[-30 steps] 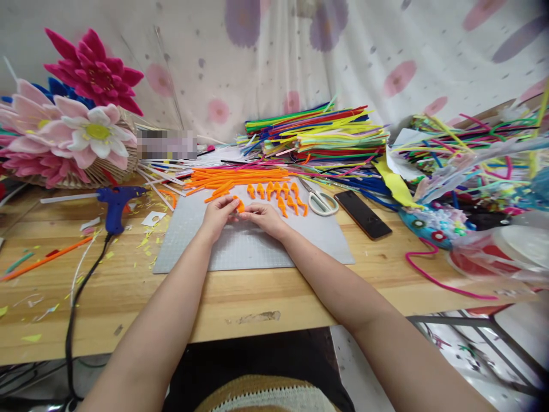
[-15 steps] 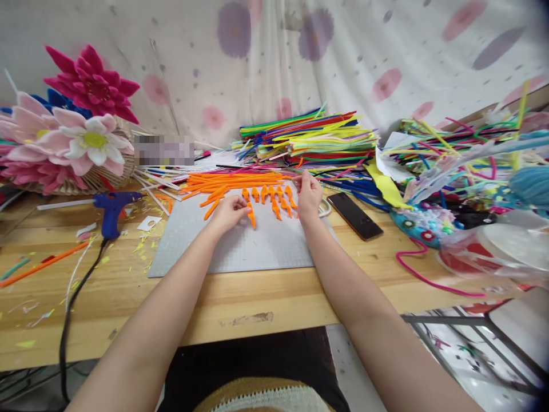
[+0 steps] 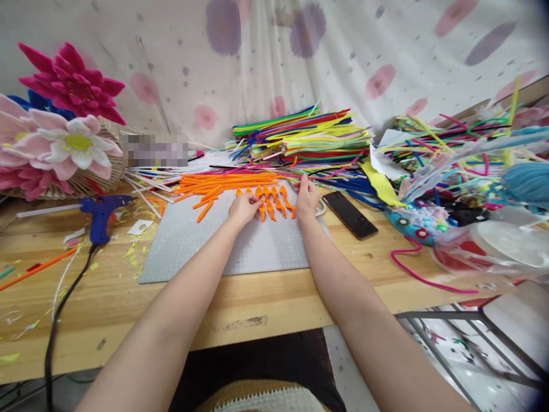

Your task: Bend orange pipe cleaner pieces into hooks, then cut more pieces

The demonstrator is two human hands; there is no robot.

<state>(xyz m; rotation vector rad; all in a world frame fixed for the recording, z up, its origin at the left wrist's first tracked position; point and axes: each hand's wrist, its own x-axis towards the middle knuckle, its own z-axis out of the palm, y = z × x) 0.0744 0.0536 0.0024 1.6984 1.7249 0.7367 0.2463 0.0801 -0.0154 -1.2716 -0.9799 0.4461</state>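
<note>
Several shaped orange pieces (image 3: 269,210) lie in two rows on the grey cutting mat (image 3: 184,252). My left hand (image 3: 244,209) is at the left end of these rows, fingertips pinched at the top of an orange piece in the lower row. My right hand (image 3: 307,197) is just right of the rows, its fingers bent together and pointing up; whether anything small is between them cannot be made out. Straight orange pipe cleaners (image 3: 227,182) form a pile along the mat's back edge, with a few loose ones left of my left hand.
A blue glue gun (image 3: 100,217) with a black cord lies left. A black phone (image 3: 350,214) is right of the mat. Behind are bundled coloured pipe cleaners (image 3: 304,134); fabric-like flowers (image 3: 77,143) stand back left, a clear-wrapped spool (image 3: 493,246) right.
My left hand has moved right, and the orange piece at its fingers now lies in line with the lower row. The view has shifted slightly; my right hand remains beside the rows.
</note>
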